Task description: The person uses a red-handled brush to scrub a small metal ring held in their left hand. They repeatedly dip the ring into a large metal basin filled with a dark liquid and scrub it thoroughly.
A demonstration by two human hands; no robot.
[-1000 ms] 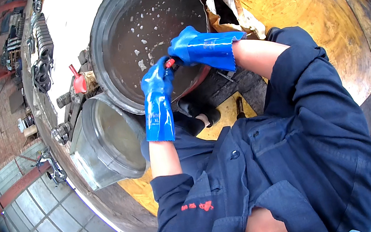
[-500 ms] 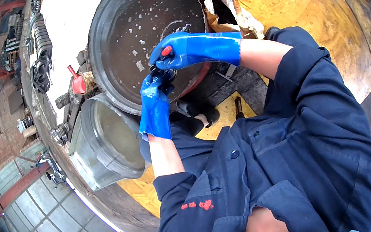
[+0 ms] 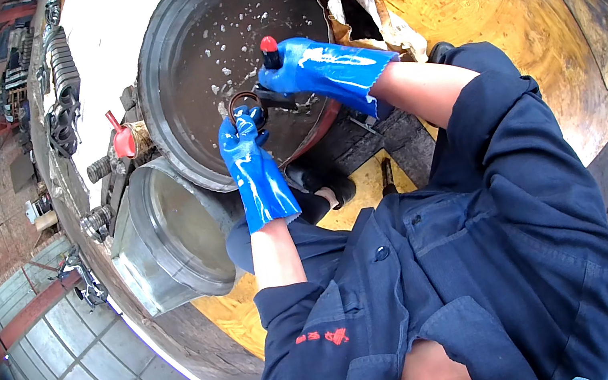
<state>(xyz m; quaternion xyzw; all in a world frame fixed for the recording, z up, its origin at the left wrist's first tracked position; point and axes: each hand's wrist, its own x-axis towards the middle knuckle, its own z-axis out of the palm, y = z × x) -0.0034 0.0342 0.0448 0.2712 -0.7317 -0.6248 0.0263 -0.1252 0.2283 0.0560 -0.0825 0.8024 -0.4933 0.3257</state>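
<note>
Over a big round tub (image 3: 155,94) of murky grey-brown liquid, both my hands work in long blue rubber gloves. My left hand (image 3: 244,148) is closed around a dark ring-shaped metal part (image 3: 231,106), its rim standing above the fingertips. Just to the right, my right hand (image 3: 291,70) grips a black-handled tool (image 3: 270,57) with a red end pointing up and away. A dark, flat piece of it juts out below the fist, close to the ring. Its working end is too unclear to name.
A metal bucket (image 3: 158,240) of cloudy liquid leans beside the tub. A red scoop (image 3: 122,137) lies at its left, near ridged metal parts (image 3: 99,169). Stacked dark rings (image 3: 63,78) line the far left. Torn sheeting (image 3: 397,27) edges the tub's right side.
My hands have come apart a little. The right one has moved up with the tool, whose black handle now shows; the ring in my left hand has come into view.
</note>
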